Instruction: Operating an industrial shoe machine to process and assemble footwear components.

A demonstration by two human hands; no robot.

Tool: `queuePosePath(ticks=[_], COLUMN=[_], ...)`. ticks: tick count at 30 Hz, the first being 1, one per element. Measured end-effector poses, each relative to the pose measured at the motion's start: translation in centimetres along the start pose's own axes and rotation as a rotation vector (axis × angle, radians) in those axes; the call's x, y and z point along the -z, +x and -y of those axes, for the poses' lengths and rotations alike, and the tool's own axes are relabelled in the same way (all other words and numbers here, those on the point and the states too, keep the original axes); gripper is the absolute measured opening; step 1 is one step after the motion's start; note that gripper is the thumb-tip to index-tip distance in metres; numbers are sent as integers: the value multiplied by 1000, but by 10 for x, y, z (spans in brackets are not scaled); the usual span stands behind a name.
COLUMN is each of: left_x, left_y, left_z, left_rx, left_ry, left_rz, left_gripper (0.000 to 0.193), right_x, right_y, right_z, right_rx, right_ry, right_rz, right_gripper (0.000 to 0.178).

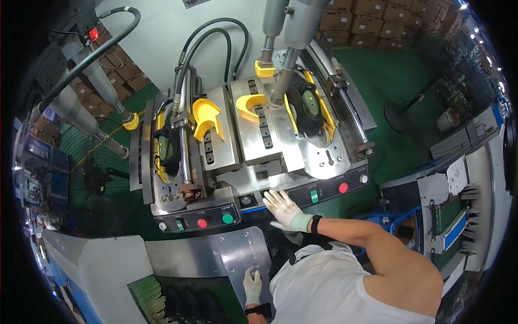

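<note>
My right hand (pixel 287 211), in a white glove, lies with fingers stretched out on the front of the machine's right control panel (pixel 329 190). It holds nothing and hides part of the panel. Lower down, my left hand (pixel 252 283), also gloved, is closed above a bare metal plate (pixel 243 254); what is in its fingers, if anything, is hidden. A black shoe-like piece with a green patch (pixel 310 103) sits between yellow pads in the right station. A similar dark piece with a green patch (pixel 163 147) is in the left station.
Yellow curved pads (pixel 207 119) stand on the steel blocks between the stations. Press cylinders (pixel 302 24) hang above, with black hoses (pixel 213 27) behind. Red and green buttons (pixel 227 218) line the left panel. A conveyor with brushes (pixel 458 216) is at right; a fan (pixel 91 162) at left.
</note>
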State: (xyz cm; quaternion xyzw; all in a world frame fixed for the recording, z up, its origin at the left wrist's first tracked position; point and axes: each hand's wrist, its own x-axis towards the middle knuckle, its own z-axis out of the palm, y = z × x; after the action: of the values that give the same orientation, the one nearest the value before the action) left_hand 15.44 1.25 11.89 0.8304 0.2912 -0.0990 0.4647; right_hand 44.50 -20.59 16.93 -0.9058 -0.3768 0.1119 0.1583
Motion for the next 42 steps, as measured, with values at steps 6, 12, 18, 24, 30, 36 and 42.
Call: queuePosePath(ticks=[6,12,18,24,30,36,42], left_x=[-31,-73,-79,-85,-58,76,268], left_y=[-38,-62,-62,-88,-130,-155,-168], left_z=[39,92,44,92,127,226,245], left_rx=[210,188,258,285,386,345,282], left_ry=[57,51,-22,-192,-363,-34,190], left_rz=[-11,-99,-71,-156,-216,-546,-632], left_gripper=[37,38,37,35,39,29,39], right_x=[43,32,5,15,-38,-75,-32], right_y=[-49,-114,-127,-104,-107,-172,-260], right_z=[-7,-24,-32,12,34,-5,-38], right_rx=[174,-131,-288,-286,-299,-403,-858], right_ry=[481,735,779,760,649,378,432], right_rz=[-109,92,229,282,324,422,426], right_gripper=[81,61,56,49,50,47,24])
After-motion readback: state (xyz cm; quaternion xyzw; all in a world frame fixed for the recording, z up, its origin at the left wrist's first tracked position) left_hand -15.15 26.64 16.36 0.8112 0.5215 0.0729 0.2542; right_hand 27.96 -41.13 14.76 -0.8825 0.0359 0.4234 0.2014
